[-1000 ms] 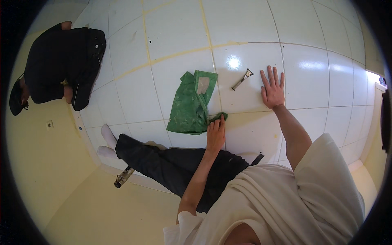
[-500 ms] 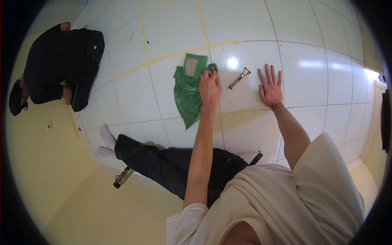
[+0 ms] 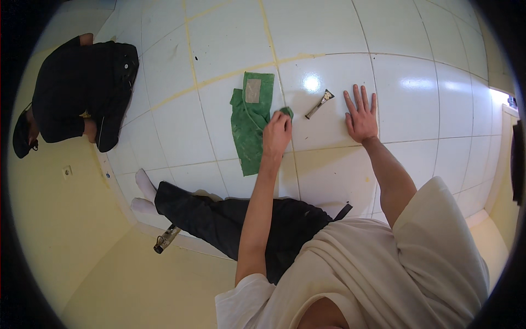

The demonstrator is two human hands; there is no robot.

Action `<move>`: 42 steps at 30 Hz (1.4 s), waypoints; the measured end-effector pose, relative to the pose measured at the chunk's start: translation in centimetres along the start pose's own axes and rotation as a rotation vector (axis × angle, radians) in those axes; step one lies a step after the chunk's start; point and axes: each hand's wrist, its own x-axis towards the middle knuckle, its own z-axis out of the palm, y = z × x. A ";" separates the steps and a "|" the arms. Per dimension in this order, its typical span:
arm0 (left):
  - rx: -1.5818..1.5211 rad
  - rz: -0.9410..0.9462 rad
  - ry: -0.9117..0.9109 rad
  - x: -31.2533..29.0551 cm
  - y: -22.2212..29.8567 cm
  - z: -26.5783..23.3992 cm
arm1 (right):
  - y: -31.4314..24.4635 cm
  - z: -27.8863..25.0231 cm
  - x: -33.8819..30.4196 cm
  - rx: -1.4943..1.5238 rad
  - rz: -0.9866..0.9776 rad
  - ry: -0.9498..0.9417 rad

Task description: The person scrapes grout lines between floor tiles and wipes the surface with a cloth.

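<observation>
We cannot make out what the small object (image 3: pixel 166 239) lying by the wall edge is, well back from our hands beside the outstretched leg (image 3: pixel 219 214); it reads only as a short metallic and dark piece. The dark rim of the lens cuts off the right side, where a dark shape (image 3: pixel 517 164) hangs beyond our right hand and stays unreadable. Our own torso, in a cream shirt (image 3: pixel 383 274), fills the lower edge and hides the floor beneath it.

Far to the left of our hands, another person (image 3: pixel 82 96) in black clothing crouches on the white tiled floor (image 3: pixel 164 126), curled over, well apart from us. A small wall socket (image 3: pixel 67 171) sits on the pale yellow wall below that person. Nothing stands between our hands and the things they reach.

The green cloth (image 3: pixel 249 123) lies flat on the tiles just left of our left hand (image 3: pixel 277 131), stretched long away from us, crumpled along its edges, with a pale rectangular patch (image 3: pixel 252 90) near its far end. Our left hand is closed around a bunched corner of the cloth, fingers curled over the fabric. Between the two hands, nearer the right, lies a small scraper (image 3: pixel 319 104) with a metal handle, set at a slant. Our right hand (image 3: pixel 361 115) is spread flat, palm down on the tile, fingers wide apart, gripping nothing.
</observation>
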 end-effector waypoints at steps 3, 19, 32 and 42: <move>-0.021 0.027 0.002 -4.7 0.0 0.3 | 0.0 0.0 0.0 0.002 -0.002 0.002; 0.181 0.115 0.084 -13.3 -0.5 2.4 | -0.2 -0.1 0.2 0.004 0.001 -0.011; 0.176 0.104 0.222 7.1 -0.5 1.0 | -0.2 0.1 0.2 0.026 -0.013 0.029; 0.357 -0.057 0.336 9.6 -3.2 -1.7 | 0.0 -0.2 -0.1 0.008 0.009 -0.021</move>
